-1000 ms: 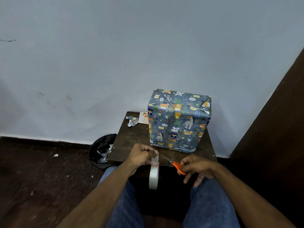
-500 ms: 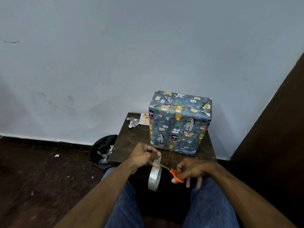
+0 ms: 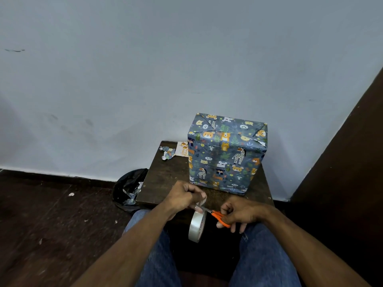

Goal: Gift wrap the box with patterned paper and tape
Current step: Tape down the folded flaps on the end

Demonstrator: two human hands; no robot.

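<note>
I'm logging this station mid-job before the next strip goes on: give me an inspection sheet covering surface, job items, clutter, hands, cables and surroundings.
Surface: small dark wooden table, against the wall.
Job's things: blue animal-print wrapped box upright on the table, top flaps folded; white roll of clear tape hangs off the table's near edge from a pulled strip; orange-handled scissors at the strip.
Clutter: crumpled paper scrap and a small printed card at the table's back left.
Hands: left hand pinches the strip; right hand grips the scissors.
Cables: nothing seen.
Surroundings: pale blue wall; black bin bag with scraps beside the table; dark floor with bits of litter.
</note>
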